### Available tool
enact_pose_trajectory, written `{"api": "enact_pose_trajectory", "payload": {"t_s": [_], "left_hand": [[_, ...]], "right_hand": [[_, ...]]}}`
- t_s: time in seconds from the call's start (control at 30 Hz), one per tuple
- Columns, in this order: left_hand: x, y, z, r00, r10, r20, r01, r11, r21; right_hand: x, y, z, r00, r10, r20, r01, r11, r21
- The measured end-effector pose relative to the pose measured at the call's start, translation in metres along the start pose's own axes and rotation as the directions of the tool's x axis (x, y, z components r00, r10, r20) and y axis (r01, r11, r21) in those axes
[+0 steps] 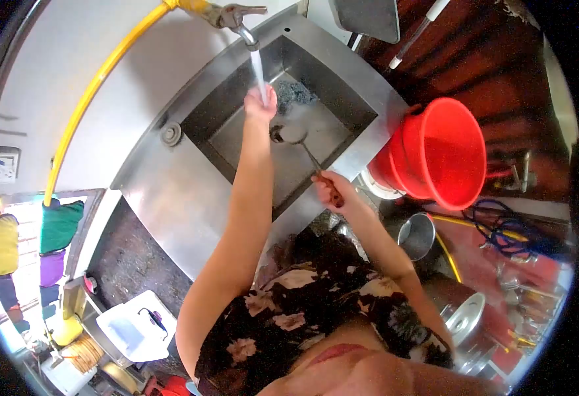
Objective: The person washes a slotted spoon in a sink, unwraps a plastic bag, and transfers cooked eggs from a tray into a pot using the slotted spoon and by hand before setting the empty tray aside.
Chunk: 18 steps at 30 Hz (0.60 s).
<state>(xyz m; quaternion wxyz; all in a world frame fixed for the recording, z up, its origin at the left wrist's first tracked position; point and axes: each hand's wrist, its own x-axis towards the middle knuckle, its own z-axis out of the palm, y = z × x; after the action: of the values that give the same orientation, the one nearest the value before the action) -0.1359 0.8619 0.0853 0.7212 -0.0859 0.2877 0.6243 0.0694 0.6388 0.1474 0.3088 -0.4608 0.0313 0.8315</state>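
My left hand (260, 101) reaches over the steel sink (342, 109), right under the stream of water (256, 63) from the tap (235, 18). The water splashes over this hand and blurs its fingers, so I cannot see whether they are curled or spread. My right hand (334, 191) is closed around the brown handle of a ladle (295, 133). The ladle's round grey head hangs over the sink, beside the dark drain hole (276, 134). Bubbly, rippling water (294, 94) shows on the sink's far side.
A yellow hose (90, 92) runs from the tap down the wall. Red buckets (453, 155) stand right of the sink, with a metal pail (417, 236) below them. A drain stopper (171, 134) sits on the left drainboard. A white tray (146, 323) lies at lower left.
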Motion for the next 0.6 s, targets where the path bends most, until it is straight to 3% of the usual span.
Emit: {"api": "enact_pose_trajectory", "payload": {"t_s": [0.03,0.07,0.1,0.13,0.17,0.2,0.23,0.27,0.33,0.37,0.4,0.43,0.47,0.5,0.53,0.6], "left_hand": [[0.002,0.014,-0.006,1.0,0.003,0.007,-0.003,1.0,0.011],[-0.005,0.036,-0.01,0.987,0.031,0.158,-0.05,0.992,0.115],[-0.005,0.041,-0.005,0.926,0.332,0.18,-0.372,0.882,0.288],[-0.019,0.044,0.013,0.778,0.601,0.184,-0.607,0.642,0.468],[-0.06,0.036,0.059,0.276,0.932,0.235,-0.73,0.044,0.682],[-0.072,0.047,0.074,-0.08,0.868,0.489,-0.583,-0.439,0.684],[-0.104,0.053,0.105,-0.257,0.655,0.71,-0.459,-0.73,0.507],[-0.14,0.054,0.139,-0.394,0.359,0.846,-0.295,-0.921,0.253],[-0.167,0.047,0.18,-0.122,0.174,0.977,-0.234,-0.962,0.142],[-0.158,0.049,0.188,0.038,0.054,0.998,-0.172,-0.983,0.06],[-0.132,0.051,0.19,0.195,-0.06,0.979,-0.089,-0.995,-0.043],[-0.118,0.057,0.19,0.272,-0.155,0.95,-0.064,-0.988,-0.143],[-0.107,0.068,0.185,0.287,-0.243,0.927,-0.046,-0.97,-0.24],[-0.074,0.093,0.167,-0.038,-0.293,0.956,-0.237,-0.926,-0.293],[-0.091,0.096,0.165,-0.068,-0.425,0.902,-0.096,-0.898,-0.43],[-0.082,0.111,0.156,-0.073,-0.409,0.91,-0.215,-0.884,-0.414]], "right_hand": [[0.011,-0.003,0.009,1.0,-0.006,0.011,0.006,1.0,0.006],[0.023,-0.006,0.016,0.995,0.038,0.093,-0.045,0.996,0.08],[0.031,-0.007,0.022,0.981,0.072,0.179,-0.1,0.984,0.149],[0.034,-0.009,0.03,0.98,0.057,0.188,-0.087,0.984,0.157],[0.035,-0.01,0.035,0.959,0.084,0.269,-0.131,0.978,0.16],[0.033,-0.008,0.038,0.934,0.099,0.344,-0.165,0.972,0.167],[0.03,-0.003,0.038,0.935,0.06,0.348,-0.084,0.995,0.055],[0.027,0.003,0.037,0.939,0.006,0.344,0.011,0.999,-0.047],[0.022,0.017,0.023,0.971,-0.041,0.237,0.112,0.949,-0.294],[-0.003,0.022,0.027,0.981,-0.18,0.074,0.186,0.753,-0.631],[0.006,0.023,-0.003,0.949,-0.304,0.082,0.24,0.529,-0.814],[-0.006,0.03,-0.013,0.871,-0.478,0.112,0.211,0.16,-0.964],[-0.026,0.04,-0.029,0.792,-0.596,0.132,0.164,-0.001,-0.986],[-0.044,0.051,-0.047,0.708,-0.689,0.158,0.075,-0.148,-0.986],[-0.07,0.062,-0.068,0.67,-0.711,0.213,0.127,-0.173,-0.977],[-0.12,0.093,-0.125,0.588,-0.764,0.264,0.162,-0.209,-0.964]]}}
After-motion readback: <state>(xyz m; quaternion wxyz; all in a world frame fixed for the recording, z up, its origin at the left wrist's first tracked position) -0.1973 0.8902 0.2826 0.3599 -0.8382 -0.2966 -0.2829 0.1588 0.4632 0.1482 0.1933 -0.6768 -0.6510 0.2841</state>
